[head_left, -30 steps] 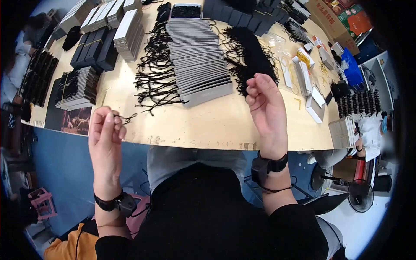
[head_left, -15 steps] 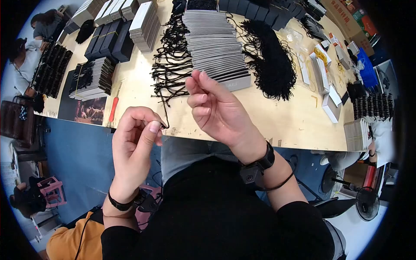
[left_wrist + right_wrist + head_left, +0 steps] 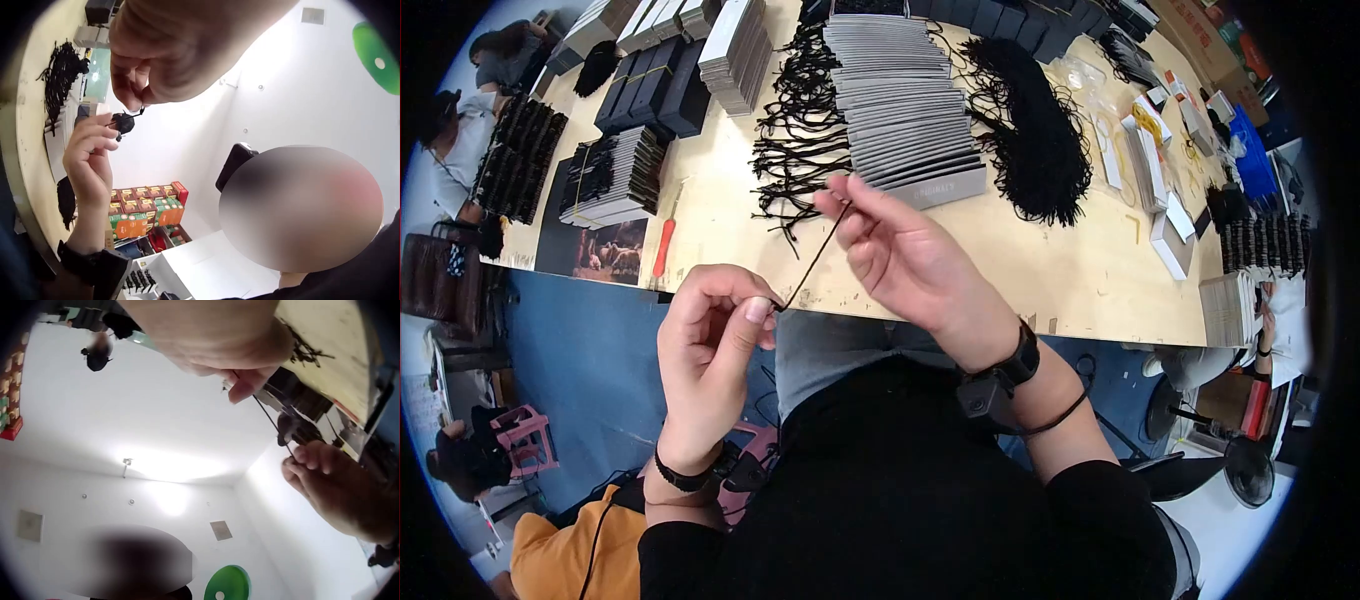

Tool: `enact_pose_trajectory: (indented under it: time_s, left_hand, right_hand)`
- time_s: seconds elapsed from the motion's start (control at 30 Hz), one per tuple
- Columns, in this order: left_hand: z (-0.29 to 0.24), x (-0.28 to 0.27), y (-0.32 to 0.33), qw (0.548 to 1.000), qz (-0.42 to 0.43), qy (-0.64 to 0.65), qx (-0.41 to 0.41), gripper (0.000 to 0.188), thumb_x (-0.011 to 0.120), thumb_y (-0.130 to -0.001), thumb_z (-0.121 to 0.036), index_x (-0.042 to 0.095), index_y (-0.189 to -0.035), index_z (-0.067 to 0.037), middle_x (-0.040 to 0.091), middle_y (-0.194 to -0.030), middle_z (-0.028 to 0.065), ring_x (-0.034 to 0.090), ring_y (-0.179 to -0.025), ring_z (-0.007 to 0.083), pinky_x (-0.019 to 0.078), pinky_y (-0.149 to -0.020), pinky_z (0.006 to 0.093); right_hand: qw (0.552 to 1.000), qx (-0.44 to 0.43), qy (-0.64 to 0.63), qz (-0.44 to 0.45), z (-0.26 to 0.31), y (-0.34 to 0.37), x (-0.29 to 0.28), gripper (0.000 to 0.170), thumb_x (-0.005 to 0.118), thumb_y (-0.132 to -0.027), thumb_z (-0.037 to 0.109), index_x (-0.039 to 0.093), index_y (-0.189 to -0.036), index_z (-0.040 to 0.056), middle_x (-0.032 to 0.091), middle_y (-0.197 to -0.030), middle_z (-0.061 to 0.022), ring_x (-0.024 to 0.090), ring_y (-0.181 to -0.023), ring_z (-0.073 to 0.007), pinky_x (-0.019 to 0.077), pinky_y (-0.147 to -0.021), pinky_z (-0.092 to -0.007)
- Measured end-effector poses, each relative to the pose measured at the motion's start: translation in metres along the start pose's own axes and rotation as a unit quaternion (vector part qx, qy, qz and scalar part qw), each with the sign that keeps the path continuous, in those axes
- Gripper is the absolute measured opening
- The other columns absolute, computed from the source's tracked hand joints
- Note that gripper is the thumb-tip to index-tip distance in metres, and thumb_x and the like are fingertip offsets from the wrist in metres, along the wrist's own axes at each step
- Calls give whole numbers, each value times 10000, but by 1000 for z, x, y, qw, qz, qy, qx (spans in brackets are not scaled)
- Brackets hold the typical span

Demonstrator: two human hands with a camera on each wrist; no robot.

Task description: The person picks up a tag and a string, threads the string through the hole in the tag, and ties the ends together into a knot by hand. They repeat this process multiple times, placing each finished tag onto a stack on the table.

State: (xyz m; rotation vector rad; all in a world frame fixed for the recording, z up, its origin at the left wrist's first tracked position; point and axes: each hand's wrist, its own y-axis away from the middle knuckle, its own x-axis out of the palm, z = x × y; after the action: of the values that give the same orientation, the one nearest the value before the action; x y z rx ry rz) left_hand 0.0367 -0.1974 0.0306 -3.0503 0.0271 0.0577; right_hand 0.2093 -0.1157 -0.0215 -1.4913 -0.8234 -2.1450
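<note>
A thin black cord [image 3: 813, 264] runs taut and slanting between the two hands, over the table's front edge in the head view. My left hand [image 3: 712, 350] pinches its lower end between thumb and forefinger. Higher up and to the right, my right hand [image 3: 915, 270] pinches the other end with thumb and forefinger, its other fingers loosely bent. The same cord [image 3: 267, 415] shows as a straight line in the right wrist view. Just beyond the hands lies a long row of overlapping grey cards [image 3: 905, 110], with black knotted cords [image 3: 800, 150] spread along its left side.
A thick bundle of black cords [image 3: 1040, 140] lies right of the cards. Black boxes [image 3: 645, 90], banded cards [image 3: 615, 180] and a red-handled tool [image 3: 664, 248] are on the left. White boxes [image 3: 1172, 238] stand at the right. Other people sit at the far left.
Both hands have come closer together, in front of the cards. My right hand has taken hold of the cord's free end and drawn it straight; my left hand has kept its pinch.
</note>
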Motion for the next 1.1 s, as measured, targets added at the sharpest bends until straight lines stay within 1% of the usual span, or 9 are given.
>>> enact_pose_trajectory:
  time_s: [0.2,0.43,0.63,0.67,0.73,0.77,0.93,1.03,1.1]
  left_hand:
    - [24,-33,-3,991,-23,126,-23,53,490,-870,-61,479,-917,-37,531,-850,54,469,-675,65,396,-591,190]
    - [37,-44,-6,928,-20,353,-116,103,465,-879,-52,449,-977,-24,457,-853,44,421,-752,83,378,-642,186]
    - [43,-46,-10,905,-1,406,-128,100,468,-873,-40,461,-969,-12,479,-891,62,423,-782,93,379,-661,187]
    - [43,-47,-10,907,-16,402,-126,100,468,-873,-40,461,-969,-12,479,-891,62,423,-782,93,379,-661,187]
    - [42,-45,-9,904,12,405,-134,89,471,-868,-31,470,-954,-10,494,-927,75,429,-793,103,382,-675,198]
    - [41,-44,-9,902,16,411,-133,100,461,-859,-3,450,-958,8,451,-920,78,415,-799,98,405,-672,177]
    - [35,-37,-11,922,-6,373,-108,74,458,-867,-29,459,-937,-4,467,-925,72,423,-805,97,393,-677,192]
    - [39,-31,-15,952,-44,293,-75,56,472,-871,-56,465,-919,-27,482,-917,59,438,-789,88,384,-673,199]
    - [40,-24,-20,975,-73,206,-35,39,485,-874,-74,468,-898,-47,503,-911,44,453,-749,68,377,-664,200]
  right_hand:
    - [986,-164,40,-11,49,16,-2,220,506,-881,161,533,-1048,20,598,-932,-49,596,-779,-74,519,-631,-152]
    - [971,-235,36,11,73,34,-9,227,514,-878,158,530,-1064,29,597,-931,-48,587,-781,-81,508,-619,-161]
    - [953,-297,37,44,81,46,-12,222,483,-892,154,532,-1083,53,589,-932,-47,556,-772,-105,476,-573,-182]
    - [952,-301,19,55,84,47,-15,238,447,-909,150,523,-1111,50,574,-945,-56,530,-778,-112,457,-562,-178]
    - [949,-313,18,33,86,50,-16,226,505,-880,146,531,-1081,44,604,-902,-49,567,-766,-100,479,-563,-167]
    - [948,-317,13,38,87,51,-18,230,494,-885,134,527,-1090,37,607,-905,-61,564,-770,-103,472,-557,-160]
    - [940,-341,-4,2,95,55,-30,240,463,-898,110,472,-1119,17,515,-814,-49,507,-710,-99,458,-548,-165]
    - [942,-334,25,11,94,54,-34,251,465,-897,105,467,-1130,13,533,-829,-45,516,-728,-107,463,-603,-181]
    - [912,-394,81,-79,83,50,-21,272,465,-894,99,455,-1151,12,560,-863,-48,541,-799,-130,481,-736,-220]
